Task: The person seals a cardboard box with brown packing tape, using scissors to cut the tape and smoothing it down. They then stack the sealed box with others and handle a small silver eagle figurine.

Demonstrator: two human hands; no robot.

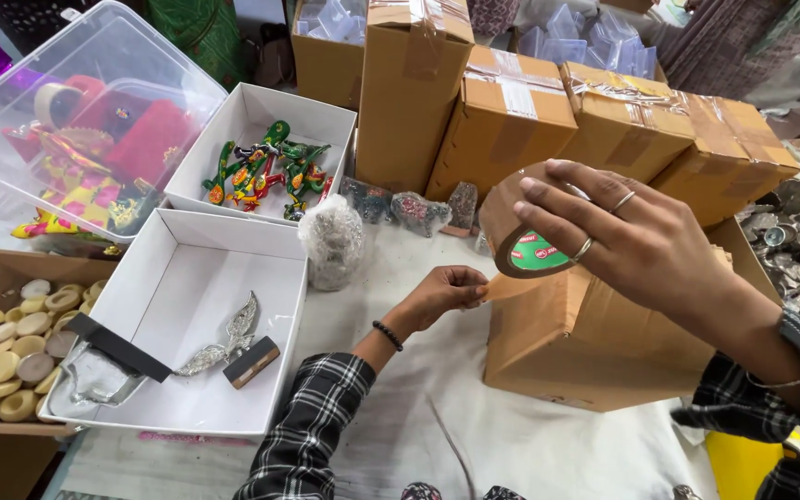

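My right hand (636, 243) grips a roll of brown packing tape (517, 227), held up above a cardboard box (585, 343) on the white cloth. My left hand (442, 292) pinches the loose end of the tape (502, 289) against the box's left top edge. Both sleeves are black-and-white plaid. A beaded bracelet sits on my left wrist.
A white open box (141, 278) holds a silver wing-shaped ornament (224, 343). Behind it, a second white box (243, 111) holds colourful parrot figures. A clear plastic tub (94, 74) stands at far left. A carton of round yellowish pieces (11, 343) is at left. Taped cartons (511, 120) line the back.
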